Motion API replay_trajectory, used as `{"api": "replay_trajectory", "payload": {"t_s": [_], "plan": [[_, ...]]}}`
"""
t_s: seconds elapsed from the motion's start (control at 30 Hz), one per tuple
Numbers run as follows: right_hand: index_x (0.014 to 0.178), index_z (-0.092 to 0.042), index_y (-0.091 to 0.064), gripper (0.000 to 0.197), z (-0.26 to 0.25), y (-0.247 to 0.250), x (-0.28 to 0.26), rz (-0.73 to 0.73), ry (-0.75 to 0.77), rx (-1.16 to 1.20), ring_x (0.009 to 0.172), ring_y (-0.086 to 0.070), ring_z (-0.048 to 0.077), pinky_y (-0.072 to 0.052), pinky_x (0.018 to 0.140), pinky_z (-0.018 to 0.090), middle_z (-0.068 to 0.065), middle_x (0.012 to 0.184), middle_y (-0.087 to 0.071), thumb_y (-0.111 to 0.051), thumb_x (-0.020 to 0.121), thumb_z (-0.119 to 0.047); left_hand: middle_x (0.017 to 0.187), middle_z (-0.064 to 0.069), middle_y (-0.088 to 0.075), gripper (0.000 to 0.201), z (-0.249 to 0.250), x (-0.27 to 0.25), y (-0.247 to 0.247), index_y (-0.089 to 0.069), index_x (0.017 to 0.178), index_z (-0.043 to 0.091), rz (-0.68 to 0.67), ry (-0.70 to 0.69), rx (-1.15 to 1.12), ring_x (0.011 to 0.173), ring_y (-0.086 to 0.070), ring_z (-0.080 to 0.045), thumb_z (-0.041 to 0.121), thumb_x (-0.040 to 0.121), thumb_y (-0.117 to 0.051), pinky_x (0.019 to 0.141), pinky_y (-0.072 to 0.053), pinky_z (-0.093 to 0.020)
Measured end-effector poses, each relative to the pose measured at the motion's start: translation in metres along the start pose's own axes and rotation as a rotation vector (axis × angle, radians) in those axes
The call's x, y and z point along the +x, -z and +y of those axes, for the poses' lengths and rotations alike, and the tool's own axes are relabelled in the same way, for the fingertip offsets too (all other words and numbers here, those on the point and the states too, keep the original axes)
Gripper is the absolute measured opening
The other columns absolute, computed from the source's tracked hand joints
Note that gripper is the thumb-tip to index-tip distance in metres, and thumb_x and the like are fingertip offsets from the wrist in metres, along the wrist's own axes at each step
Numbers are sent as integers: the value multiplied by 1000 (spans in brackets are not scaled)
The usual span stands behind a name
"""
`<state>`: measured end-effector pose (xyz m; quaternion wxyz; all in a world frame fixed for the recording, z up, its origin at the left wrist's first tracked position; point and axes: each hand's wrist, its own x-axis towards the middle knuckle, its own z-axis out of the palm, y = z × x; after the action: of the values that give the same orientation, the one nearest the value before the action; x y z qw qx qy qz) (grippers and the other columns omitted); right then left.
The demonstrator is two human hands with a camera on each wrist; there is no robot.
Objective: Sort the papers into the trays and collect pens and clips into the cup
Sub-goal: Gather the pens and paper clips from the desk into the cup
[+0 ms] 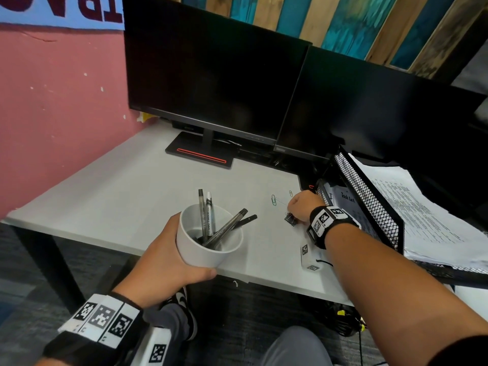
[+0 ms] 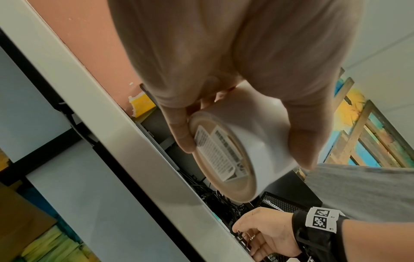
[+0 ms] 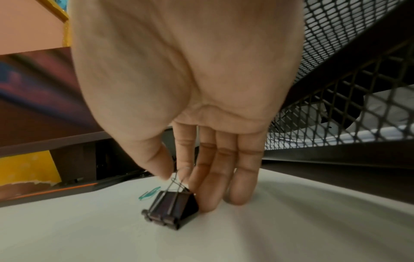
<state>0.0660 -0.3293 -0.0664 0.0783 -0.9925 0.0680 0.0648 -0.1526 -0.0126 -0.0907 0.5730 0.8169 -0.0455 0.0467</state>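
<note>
My left hand (image 1: 169,257) grips a white cup (image 1: 208,239) above the desk's front edge; several pens (image 1: 211,220) stand in it. From below, the cup (image 2: 246,141) shows its labelled base. My right hand (image 1: 301,204) is down on the desk beside the mesh trays. Its thumb and forefinger pinch the wire handles of a black binder clip (image 3: 172,207) that sits on the white desk (image 3: 89,230). The same binder clip (image 1: 290,219) shows just below the hand. Two green paper clips (image 1: 274,200) lie a little beyond it.
Stacked black mesh trays (image 1: 369,199) holding printed papers (image 1: 427,215) stand at the right. Two dark monitors (image 1: 216,75) fill the back, with a stand base (image 1: 200,153) on the desk. A small white tagged box (image 1: 307,257) lies near my right forearm.
</note>
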Motion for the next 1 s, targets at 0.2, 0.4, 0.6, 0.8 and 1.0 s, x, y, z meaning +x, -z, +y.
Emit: {"api": "replay_trajectory", "payload": {"t_s": [0.2,0.4,0.6,0.8,1.0], "plan": [[116,-8,-77,30,6,-2,2,-10,14,-14,94,-68,25,-59,91,34,14,116,-76,-62,94,-20,121,34,-63,95,0,2,-1,-48,128,46,12,-3,-2,110,-64,10,17,56,-102,84,-48,-15],[86,-8,-80,24,8,0,3,74,4,117,86,-71,28,-58,77,32,11,90,-76,-57,91,-6,126,24,-67,97,-1,3,-1,-49,134,43,14,-11,-17,114,-66,3,22,55,-102,92,-51,-26],[82,-20,-80,22,-10,20,-15,277,177,560,75,-67,4,-58,77,27,-13,79,-71,-68,94,-7,124,31,-64,94,1,1,-3,-49,130,45,6,-6,-20,112,-64,8,19,56,-101,88,-49,-20],[95,-12,-81,8,-76,75,-90,35,541,715,69,-70,6,-59,68,26,1,87,-79,-73,95,-12,124,31,-64,96,-1,3,-8,-48,130,47,-9,-1,-34,112,-64,8,31,50,-100,90,-50,-23],[96,-25,-81,12,-102,87,-142,-133,779,546,79,-71,7,-60,70,24,-5,92,-82,-71,99,-19,129,25,-65,100,2,6,-12,-47,135,46,-26,-26,-55,117,-64,4,33,51,-99,95,-50,-27]]}}
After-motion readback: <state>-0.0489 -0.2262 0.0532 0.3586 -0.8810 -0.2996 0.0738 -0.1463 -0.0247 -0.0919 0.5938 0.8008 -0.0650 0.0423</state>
